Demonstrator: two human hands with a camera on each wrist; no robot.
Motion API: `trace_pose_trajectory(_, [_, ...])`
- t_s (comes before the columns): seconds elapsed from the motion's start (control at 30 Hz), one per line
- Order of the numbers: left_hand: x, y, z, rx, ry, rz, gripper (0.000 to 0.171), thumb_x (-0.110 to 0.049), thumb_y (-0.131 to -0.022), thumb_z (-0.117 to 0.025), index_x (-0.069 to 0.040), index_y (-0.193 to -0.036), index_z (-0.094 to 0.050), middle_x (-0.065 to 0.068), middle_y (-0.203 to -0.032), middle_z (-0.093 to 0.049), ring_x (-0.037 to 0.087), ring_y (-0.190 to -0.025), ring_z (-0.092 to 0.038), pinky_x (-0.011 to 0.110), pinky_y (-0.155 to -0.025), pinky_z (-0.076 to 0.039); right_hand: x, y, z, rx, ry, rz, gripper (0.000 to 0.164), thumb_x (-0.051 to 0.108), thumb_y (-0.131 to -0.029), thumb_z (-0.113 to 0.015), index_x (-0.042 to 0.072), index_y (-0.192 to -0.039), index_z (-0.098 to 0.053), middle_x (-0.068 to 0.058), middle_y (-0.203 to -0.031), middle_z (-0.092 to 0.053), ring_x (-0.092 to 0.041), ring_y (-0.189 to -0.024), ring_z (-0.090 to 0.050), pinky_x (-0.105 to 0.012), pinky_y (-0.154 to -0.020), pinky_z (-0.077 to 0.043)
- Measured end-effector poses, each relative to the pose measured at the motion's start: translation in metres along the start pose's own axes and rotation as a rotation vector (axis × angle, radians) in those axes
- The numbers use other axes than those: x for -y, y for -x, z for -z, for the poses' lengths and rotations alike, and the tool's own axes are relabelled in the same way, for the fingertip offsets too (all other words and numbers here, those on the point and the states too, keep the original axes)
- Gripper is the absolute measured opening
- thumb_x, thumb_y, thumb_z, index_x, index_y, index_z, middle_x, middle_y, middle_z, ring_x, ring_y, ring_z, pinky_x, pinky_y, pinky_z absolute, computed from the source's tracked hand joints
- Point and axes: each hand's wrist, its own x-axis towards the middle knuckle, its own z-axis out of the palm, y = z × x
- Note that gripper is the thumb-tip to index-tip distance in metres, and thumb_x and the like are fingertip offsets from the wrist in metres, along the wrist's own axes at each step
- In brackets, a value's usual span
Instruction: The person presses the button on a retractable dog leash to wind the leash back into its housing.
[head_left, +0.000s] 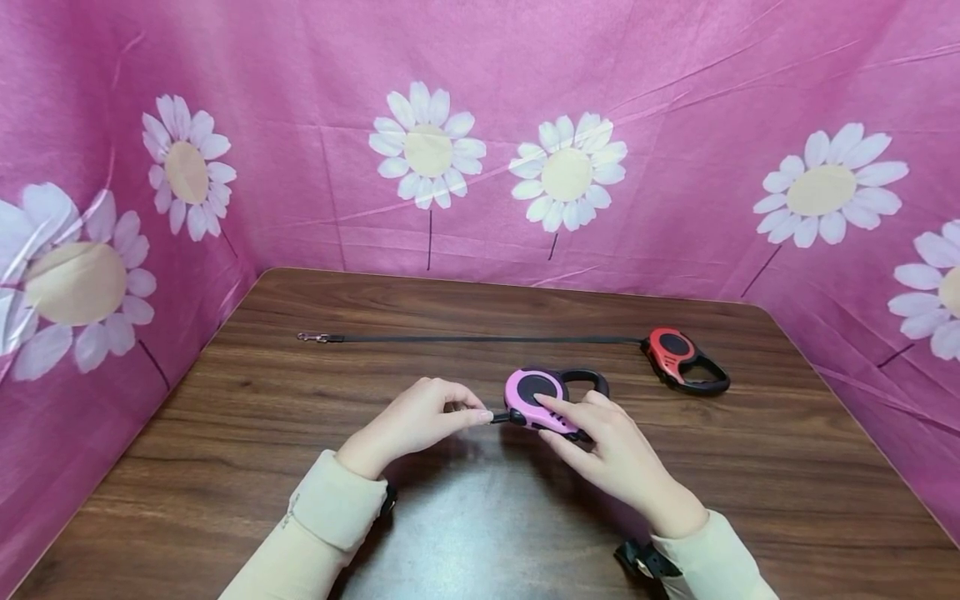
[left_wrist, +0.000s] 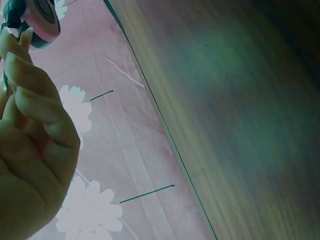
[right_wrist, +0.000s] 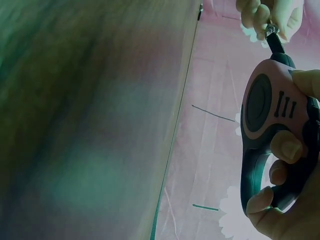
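In the head view, a brown wood-grain desk (head_left: 225, 417) stands against a pink cloth backdrop (head_left: 315, 150) printed with six white daisies (head_left: 427, 150), the outermost one on each side cut off by the frame. Two retractable leashes are on show: a red-and-black plastic leash (head_left: 667, 357) lies at the far right, its thin black strap (head_left: 487, 339) drawn out leftward to a metal clip (head_left: 311, 337), and nearer, between the hands, is a pink-and-black plastic leash (head_left: 531, 387) with a looped handle. The right hand (head_left: 618, 450) covers part of its case and handle, while the grip of the left hand (head_left: 423, 417) pinches the short black strap end (head_left: 500, 417) at its nozzle. Two cream sleeves (head_left: 337, 500) run out of frame, with a black wristband (head_left: 645, 560) partly visible at the right wrist. In the left wrist view, the left hand and pink leash are cropped at the left edge, and the desk surface is blurred. In the right wrist view, the right hand's grip is curled round the case and handle, its palm cut off; a second metal clip (right_wrist: 271, 30) shows at the left fingertips, partly hidden.
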Motion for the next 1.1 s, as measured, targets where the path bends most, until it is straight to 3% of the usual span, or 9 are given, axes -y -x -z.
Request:
trace_pose_trajectory(0.2, [0.0020, -0.0007, -0.0014, 0.017, 0.025, -0.025, 0.021, -0.036, -0.094, -0.066, -0.018, -0.096, -0.077, -0.002, -0.081, -0.073, 0.001, -0.067, -0.054, 0.021, -0.066, -0.046, 0.0019, 0.0000, -0.0014, 0.040, 0.018, -0.028, 0.042, 0.024, -0.080, -0.081, 0.022, -0.121, -0.072, 0.016, -0.072, -0.043, 0.001, -0.069, -0.035, -0.017, -0.060, -0.032])
trace_pose_trajectory(0.4, [0.0061, 0.0008, -0.0037, 0.025, -0.038, 0.019, 0.015, -0.039, -0.091, -0.070, -0.026, -0.094, -0.077, -0.014, -0.081, -0.071, 0.001, -0.066, -0.053, 0.022, -0.067, -0.046, 0.0018, 0.0004, -0.0036, 0.102, 0.007, -0.068, 0.041, 0.027, -0.082, -0.080, 0.023, -0.122, -0.071, 0.016, -0.072, -0.041, 0.001, -0.068, -0.035, -0.015, -0.058, -0.032])
trace_pose_trajectory(0.63, [0.0072, 0.0007, -0.0044, 0.047, -0.140, 0.077, 0.014, -0.040, -0.091, -0.069, -0.029, -0.089, -0.077, -0.012, -0.066, -0.067, -0.001, -0.059, -0.052, 0.025, -0.061, -0.042, 0.0030, 0.0002, -0.0035, 0.193, -0.020, -0.111, 0.040, 0.033, -0.086, -0.077, 0.025, -0.124, -0.070, 0.014, -0.077, -0.044, 0.001, -0.068, -0.037, -0.016, -0.059, -0.035])
trace_pose_trajectory(0.83, [0.0072, 0.0020, -0.0056, 0.099, -0.195, 0.114, 0.013, -0.039, -0.090, -0.069, -0.030, -0.085, -0.076, -0.017, -0.068, -0.068, 0.001, -0.065, -0.056, 0.030, -0.066, -0.045, 0.0056, 0.0008, -0.0021, 0.310, -0.044, -0.187, 0.037, 0.043, -0.092, -0.068, 0.029, -0.127, -0.067, 0.014, -0.087, -0.052, -0.001, -0.078, -0.043, -0.021, -0.065, -0.040])
trace_pose_trajectory(1.1, [0.0062, 0.0028, -0.0072, 0.107, -0.286, 0.139, 0.011, -0.036, -0.088, -0.073, -0.032, -0.078, -0.073, -0.019, -0.073, -0.063, 0.006, -0.072, -0.055, 0.038, -0.067, -0.045, 0.0057, 0.0010, -0.0035, 0.405, -0.051, -0.190, 0.040, 0.049, -0.094, -0.063, 0.028, -0.128, -0.066, 0.010, -0.101, -0.063, -0.004, -0.088, -0.050, -0.026, -0.075, -0.046])
